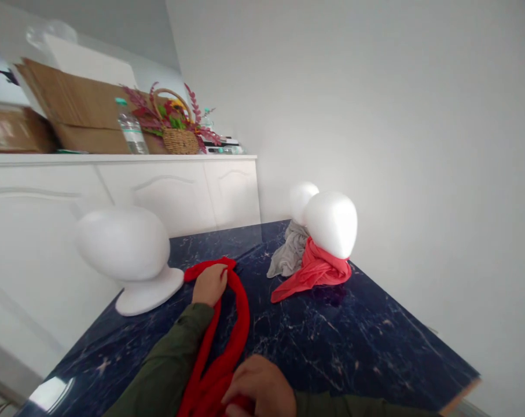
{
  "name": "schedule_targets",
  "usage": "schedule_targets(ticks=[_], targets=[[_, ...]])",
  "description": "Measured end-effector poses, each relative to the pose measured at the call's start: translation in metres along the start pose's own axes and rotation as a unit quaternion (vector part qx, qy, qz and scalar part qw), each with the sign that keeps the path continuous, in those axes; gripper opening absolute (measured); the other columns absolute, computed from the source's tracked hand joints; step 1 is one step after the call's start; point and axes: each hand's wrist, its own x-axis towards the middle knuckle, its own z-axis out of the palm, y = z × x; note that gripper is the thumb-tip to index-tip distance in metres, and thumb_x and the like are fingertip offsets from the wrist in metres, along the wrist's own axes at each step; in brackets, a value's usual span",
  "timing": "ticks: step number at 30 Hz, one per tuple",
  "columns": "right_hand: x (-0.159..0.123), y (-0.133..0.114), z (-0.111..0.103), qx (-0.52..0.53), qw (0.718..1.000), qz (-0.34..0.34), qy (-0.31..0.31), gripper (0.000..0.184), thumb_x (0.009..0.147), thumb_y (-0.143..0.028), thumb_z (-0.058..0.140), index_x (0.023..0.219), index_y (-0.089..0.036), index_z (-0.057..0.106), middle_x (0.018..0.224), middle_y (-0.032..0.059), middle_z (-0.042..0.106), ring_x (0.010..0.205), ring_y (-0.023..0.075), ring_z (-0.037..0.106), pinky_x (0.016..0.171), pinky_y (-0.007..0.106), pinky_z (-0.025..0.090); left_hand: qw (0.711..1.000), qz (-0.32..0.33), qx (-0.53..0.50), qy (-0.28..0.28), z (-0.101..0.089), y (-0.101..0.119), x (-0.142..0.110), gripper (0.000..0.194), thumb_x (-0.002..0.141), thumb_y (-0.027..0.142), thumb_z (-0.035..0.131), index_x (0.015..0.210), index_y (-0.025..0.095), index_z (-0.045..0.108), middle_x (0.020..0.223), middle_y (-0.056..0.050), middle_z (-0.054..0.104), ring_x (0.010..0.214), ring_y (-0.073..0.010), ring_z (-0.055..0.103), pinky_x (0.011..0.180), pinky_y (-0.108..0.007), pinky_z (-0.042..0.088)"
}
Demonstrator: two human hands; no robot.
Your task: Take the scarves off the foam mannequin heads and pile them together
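A long red scarf (238, 313) lies stretched across the dark blue marble table (353, 341). My left hand (210, 285) rests on its far end, fingers curled over the cloth, close to the base of a bare white foam head (125, 246). My right hand (260, 387) is closed round the bunched near end of the red scarf at the bottom of the view. Further back stand two more white foam heads: one (332, 225) wears a coral scarf (314, 271), the one behind (302, 200) wears a grey scarf (290, 252).
A white cabinet (114, 191) runs along the left behind the table. On it sit cardboard boxes (75, 107), a water bottle (131, 128) and a wicker basket of flowers (177, 124). A plain white wall stands to the right. The table's right edge (459, 388) is near.
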Motion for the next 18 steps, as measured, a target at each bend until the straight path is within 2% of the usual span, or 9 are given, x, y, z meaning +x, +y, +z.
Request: schedule_targets(ticks=[2,4,6,8,9,11,14,16,18], targets=[[-0.002,-0.004,-0.01,-0.068,0.993,0.061,0.07,0.026,0.068,-0.022,0.064,0.092,-0.015,0.07,0.096,0.0102,0.066,0.093,0.0234,0.058,0.086,0.034,0.043,0.998,0.05,-0.011,-0.041,0.003,0.018,-0.01,0.04,0.089,0.033,0.035,0.112,0.016,0.062,0.116,-0.011,0.064,0.112,-0.0239,0.057,0.103,-0.035,0.039],[-0.002,-0.005,-0.014,-0.058,0.998,0.023,0.0,0.03,0.072,-0.021,0.06,0.1,-0.015,0.068,0.098,0.0101,0.066,0.094,0.0221,0.059,0.087,0.032,0.043,0.993,0.082,-0.015,-0.083,0.01,0.029,-0.02,0.036,0.086,0.035,0.043,0.11,0.018,0.065,0.118,-0.01,0.065,0.113,-0.0233,0.058,0.101,-0.034,0.041],[-0.002,-0.005,-0.014,0.001,0.989,-0.085,-0.118,0.032,0.079,-0.023,0.054,0.107,-0.015,0.066,0.102,0.0086,0.067,0.095,0.0183,0.06,0.087,0.026,0.043,0.99,0.088,-0.014,-0.107,0.016,0.029,-0.025,0.036,0.085,0.035,0.047,0.112,0.019,0.064,0.128,-0.011,0.059,0.12,-0.0249,0.053,0.103,-0.039,0.04],[-0.001,-0.007,-0.014,0.035,0.978,-0.132,-0.156,0.032,0.082,-0.025,0.051,0.108,-0.014,0.066,0.101,0.0072,0.067,0.093,0.0157,0.061,0.084,0.021,0.044,0.991,0.076,-0.011,-0.112,0.017,0.019,-0.026,0.035,0.085,0.032,0.046,0.112,0.02,0.064,0.133,-0.012,0.055,0.126,-0.0263,0.048,0.107,-0.046,0.036],[-0.001,-0.009,-0.015,0.035,0.984,-0.117,-0.132,0.03,0.082,-0.025,0.052,0.106,-0.015,0.067,0.099,0.0065,0.068,0.091,0.0153,0.062,0.083,0.021,0.044,0.991,0.067,-0.011,-0.112,0.014,0.011,-0.025,0.033,0.084,0.029,0.046,0.109,0.021,0.065,0.132,-0.011,0.056,0.126,-0.0265,0.048,0.108,-0.048,0.034],[0.001,-0.014,-0.023,0.019,0.998,-0.051,-0.03,0.025,0.079,-0.022,0.055,0.1,-0.016,0.069,0.094,0.0051,0.069,0.089,0.0155,0.062,0.082,0.023,0.044,0.993,0.045,-0.012,-0.109,0.006,-0.01,-0.023,0.029,0.08,0.022,0.048,0.101,0.021,0.068,0.126,-0.011,0.06,0.124,-0.0271,0.05,0.108,-0.051,0.033],[0.003,-0.013,-0.054,-0.019,0.991,-0.001,0.133,0.018,0.077,-0.02,0.054,0.087,-0.017,0.068,0.085,0.0041,0.068,0.084,0.0158,0.061,0.081,0.026,0.044,0.995,0.012,-0.014,-0.095,-0.01,-0.04,-0.029,0.029,0.072,0.016,0.049,0.092,0.019,0.069,0.12,-0.012,0.064,0.121,-0.0284,0.053,0.107,-0.049,0.035],[0.001,-0.002,-0.087,-0.055,0.968,0.025,0.242,0.014,0.077,-0.024,0.053,0.081,-0.018,0.065,0.078,0.0033,0.064,0.076,0.0151,0.058,0.075,0.026,0.045,0.997,-0.009,-0.01,-0.075,-0.022,-0.052,-0.038,0.033,0.07,0.015,0.047,0.095,0.016,0.069,0.121,-0.014,0.063,0.121,-0.0295,0.053,0.108,-0.047,0.035],[-0.006,0.019,-0.128,-0.082,0.918,0.098,0.376,0.018,0.078,-0.033,0.05,0.073,-0.019,0.06,0.074,0.0032,0.06,0.071,0.0156,0.054,0.072,0.026,0.045,0.998,-0.026,-0.006,-0.052,-0.035,-0.052,-0.049,0.039,0.071,0.016,0.044,0.104,0.015,0.066,0.123,-0.013,0.061,0.123,-0.029,0.051,0.109,-0.045,0.034]])
